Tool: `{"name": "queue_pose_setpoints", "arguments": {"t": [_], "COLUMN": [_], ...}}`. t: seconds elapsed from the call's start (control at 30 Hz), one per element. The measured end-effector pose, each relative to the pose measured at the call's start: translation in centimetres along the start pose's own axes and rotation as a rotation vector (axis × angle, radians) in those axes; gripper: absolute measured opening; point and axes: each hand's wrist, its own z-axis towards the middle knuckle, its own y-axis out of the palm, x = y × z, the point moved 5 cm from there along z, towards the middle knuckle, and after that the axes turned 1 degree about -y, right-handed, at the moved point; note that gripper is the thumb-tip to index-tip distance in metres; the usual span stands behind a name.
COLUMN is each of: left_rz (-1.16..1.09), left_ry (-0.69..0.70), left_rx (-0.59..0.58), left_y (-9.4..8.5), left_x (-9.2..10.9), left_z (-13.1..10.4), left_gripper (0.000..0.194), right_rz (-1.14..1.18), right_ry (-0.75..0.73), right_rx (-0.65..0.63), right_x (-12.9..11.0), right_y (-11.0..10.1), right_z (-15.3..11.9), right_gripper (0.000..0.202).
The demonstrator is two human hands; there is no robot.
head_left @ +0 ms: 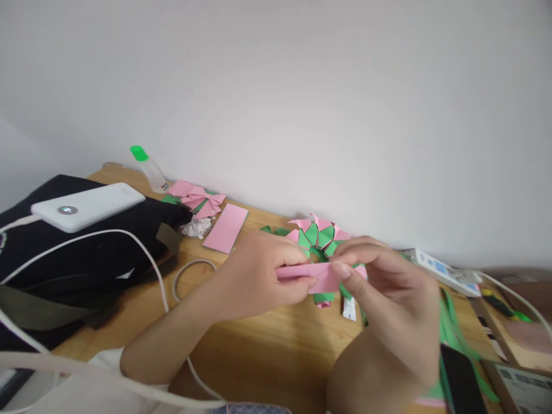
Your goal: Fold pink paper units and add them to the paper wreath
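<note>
My left hand (pixel 259 273) and my right hand (pixel 388 287) meet over the wooden table (pixel 267 339), both pinching a folded strip of pink paper (pixel 317 278) between thumbs and fingers. Just behind the hands lies a folded ring of pink and green paper pieces (pixel 319 234), partly hidden by my fingers. A flat pink paper sheet (pixel 226 227) rests on the table to the left, and another pink folded piece (pixel 199 198) lies further back near the wall.
A black bag (pixel 86 253) with a white power bank (pixel 88 206) and white cables (pixel 129 238) fills the left. A green-capped glue bottle (pixel 149 168) leans at the wall. Green paper strips (pixel 451 330), a phone (pixel 462 379) and boxes crowd the right.
</note>
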Motion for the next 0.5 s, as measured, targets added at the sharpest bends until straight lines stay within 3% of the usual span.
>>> {"name": "queue_pose_setpoints", "arguments": {"t": [0.13, 0.3, 0.37, 0.5], "left_rz": [0.029, -0.068, -0.106, -0.103], "left_ry": [0.074, 0.037, 0.02, 0.006], "left_rx": [0.02, 0.029, 0.018, 0.019], "left_y": [0.02, -0.1, -0.09, -0.06], "left_x": [0.25, 0.2, 0.08, -0.29], "left_z": [0.03, 0.13, 0.14, 0.15], "left_gripper": [0.039, 0.039, 0.04, 0.045], "right_rz": [0.083, 0.17, 0.162, 0.072], "right_ry": [0.034, 0.061, 0.074, 0.057], "right_rx": [0.1, 0.147, 0.126, -0.033], "right_x": [0.44, 0.87, 0.86, 0.33], "right_y": [-0.28, -0.2, -0.11, 0.45], "right_z": [-0.28, -0.3, -0.18, 0.15], "right_gripper": [0.011, 0.009, 0.008, 0.006]}}
